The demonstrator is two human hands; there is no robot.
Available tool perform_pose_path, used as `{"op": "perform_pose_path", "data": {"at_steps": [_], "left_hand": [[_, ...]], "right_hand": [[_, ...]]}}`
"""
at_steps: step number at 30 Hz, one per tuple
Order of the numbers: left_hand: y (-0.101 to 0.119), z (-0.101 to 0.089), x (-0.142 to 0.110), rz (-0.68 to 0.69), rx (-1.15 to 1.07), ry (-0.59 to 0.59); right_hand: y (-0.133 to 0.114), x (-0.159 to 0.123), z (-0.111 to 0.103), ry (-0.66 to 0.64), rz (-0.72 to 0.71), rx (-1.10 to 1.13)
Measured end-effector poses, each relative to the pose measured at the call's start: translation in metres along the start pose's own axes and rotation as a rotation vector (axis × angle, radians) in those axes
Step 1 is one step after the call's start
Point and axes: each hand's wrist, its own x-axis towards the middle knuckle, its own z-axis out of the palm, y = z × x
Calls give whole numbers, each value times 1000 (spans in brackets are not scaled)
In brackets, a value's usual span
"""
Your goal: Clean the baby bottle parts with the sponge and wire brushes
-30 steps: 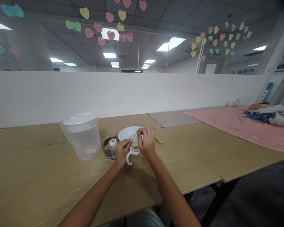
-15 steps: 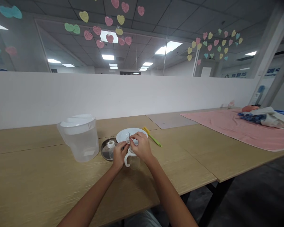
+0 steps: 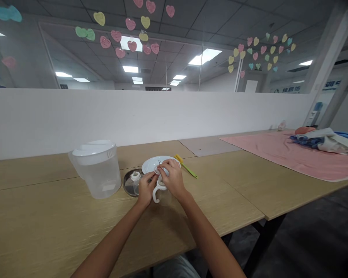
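Note:
My left hand point(image 3: 146, 188) pinches a small whitish, see-through piece point(image 3: 156, 170), perhaps a bottle teat. My right hand point(image 3: 173, 177) meets it from the other side, fingertips closed on a thin wire tool point(image 3: 159, 163) with a small loop at its top. The wire's lower end is hidden by the fingers and the piece. Just below both hands stands a clear baby bottle point(image 3: 165, 197) with a white curved handle point(image 3: 155, 195), partly covered by my right hand. Left of my left hand, a small clear bottle with a white collar point(image 3: 135, 176) stands in a round metal tray point(image 3: 128, 190).
Behind the hands lies a white plate point(image 3: 147, 165), with a yellow-headed, green-handled brush point(image 3: 190, 170) beside it. A large translucent pitcher point(image 3: 100, 173) stands to the left. Farther right, a pink cloth point(image 3: 263, 152) carries a heap of fabric point(image 3: 326, 141). A low white wall point(image 3: 133, 116) bounds the table.
The view has shifted slightly. Both hands stay together at the small piece, and the wire's looped end has tilted or turned a little. The bottles, tray and plate have not moved.

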Motion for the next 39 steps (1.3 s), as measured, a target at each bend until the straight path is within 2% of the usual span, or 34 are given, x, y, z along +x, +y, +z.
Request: {"op": "perform_pose_path", "data": {"at_steps": [6,15,20,24,32,39], "left_hand": [[2,1,0,1,-30,4],[3,0,2,18,1,5],[3,1,2,30,7,3],[3,1,2,39,6,6],[1,2,2,54,16,10],[-1,2,2,44,47,-1]], "right_hand": [[-3,-1,1,52,-44,19],[-3,-4,5,133,3,135],[-5,-5,5,152,-45,184],[-6,-5,5,198,-81,150],[-6,-7,4,175,-96,-10],[-5,-8,4,233,-77,0]]}}
